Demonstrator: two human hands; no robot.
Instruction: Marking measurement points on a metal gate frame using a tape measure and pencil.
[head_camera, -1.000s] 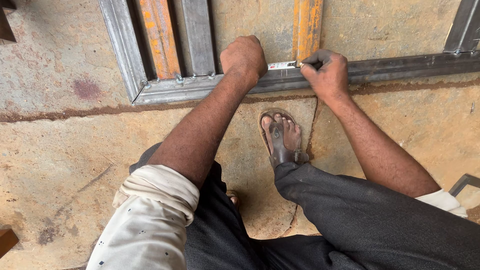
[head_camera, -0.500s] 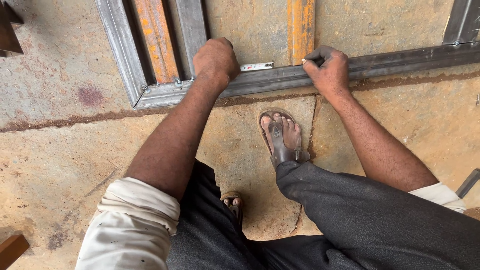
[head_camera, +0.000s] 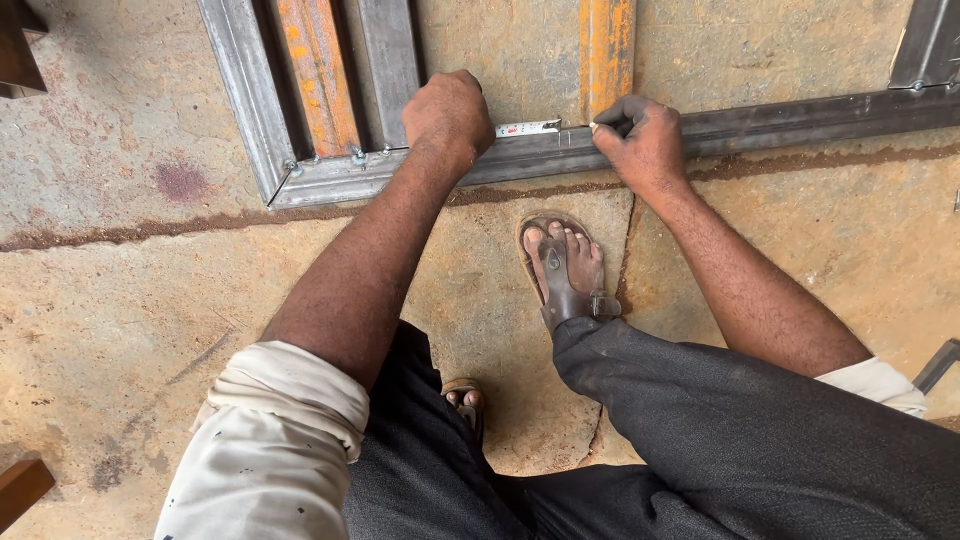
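A grey steel frame lies flat on the concrete floor. My left hand is closed over the body of a measuring tape, pressing it on the frame's near rail. The tape's pale blade runs right along the rail. My right hand pinches a small marker at the blade's end, its tip touching the rail beside a rusty orange bar.
Another rusty orange bar and a grey bar lie inside the frame near its left corner. My sandalled foot stands just in front of the rail. Wooden pieces sit at the left edge.
My left hand slid left along the rail and back slightly right, drawing the tape blade out. My right hand stays at the orange bar with the marker on the rail.
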